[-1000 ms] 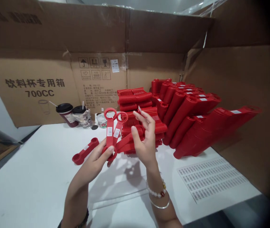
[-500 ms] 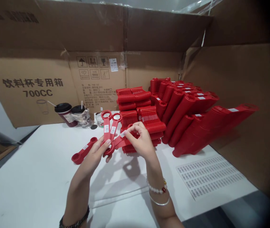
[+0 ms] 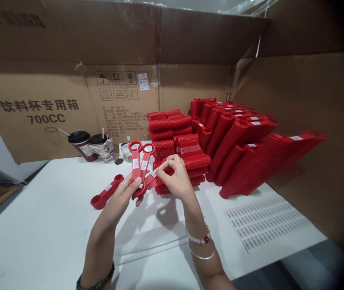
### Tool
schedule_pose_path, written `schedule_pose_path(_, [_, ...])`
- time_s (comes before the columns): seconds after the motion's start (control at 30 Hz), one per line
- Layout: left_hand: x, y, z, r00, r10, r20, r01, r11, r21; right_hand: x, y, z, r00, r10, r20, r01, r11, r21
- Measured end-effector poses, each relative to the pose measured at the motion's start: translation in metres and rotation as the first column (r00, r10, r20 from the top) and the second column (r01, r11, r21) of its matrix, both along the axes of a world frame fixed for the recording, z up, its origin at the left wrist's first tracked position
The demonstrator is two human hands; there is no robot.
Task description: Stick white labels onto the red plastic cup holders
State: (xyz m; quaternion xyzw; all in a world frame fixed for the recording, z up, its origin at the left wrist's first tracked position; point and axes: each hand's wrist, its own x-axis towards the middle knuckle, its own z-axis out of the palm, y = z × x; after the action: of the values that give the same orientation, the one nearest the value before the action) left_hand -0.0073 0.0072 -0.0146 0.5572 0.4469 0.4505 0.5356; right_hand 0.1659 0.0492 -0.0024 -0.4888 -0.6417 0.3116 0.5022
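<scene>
The left hand [image 3: 126, 192] pinches three fanned red double-ended measuring scoops [image 3: 136, 164] by their gathered ends, above the middle of the desk [image 3: 54, 229]. The right hand [image 3: 177, 178] has thumb and fingertips pinched at a white barcode label [image 3: 154, 173] on the rightmost one. A single labelled scoop [image 3: 107, 192] lies left of them; nested stacks [image 3: 187, 151] rise toward the back edge, and a label sheet [image 3: 267, 223] lies near the right corner.
</scene>
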Motion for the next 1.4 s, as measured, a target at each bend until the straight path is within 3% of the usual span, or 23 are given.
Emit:
schedule_pose_path(0.57, [0.004,-0.005,0.009,0.999,0.048,-0.005,-0.048,0.999,0.014,-0.005,-0.003,-0.001,0.995,-0.057,0.082,0.055,0.998,0.03])
schedule_pose_path(0.8, [0.005,-0.01,0.012,0.994,0.109,0.031,-0.111,0.993,0.049,-0.019,-0.014,0.001,0.896,-0.24,0.374,0.139,0.951,0.277])
schedule_pose_path(0.93, [0.005,-0.011,0.013,0.994,0.103,0.025,-0.105,0.989,0.103,-0.026,-0.019,0.001,0.844,-0.294,0.448,0.16,0.936,0.313])
schedule_pose_path(1.23, [0.0,-0.013,0.014,0.992,0.124,-0.007,-0.123,0.986,0.11,-0.019,-0.006,-0.002,0.883,-0.362,0.3,0.288,0.921,0.264])
schedule_pose_path(1.4, [0.001,-0.014,0.017,0.991,0.132,0.013,-0.132,0.978,0.162,-0.009,-0.001,0.0,0.967,-0.25,0.058,0.232,0.949,0.213])
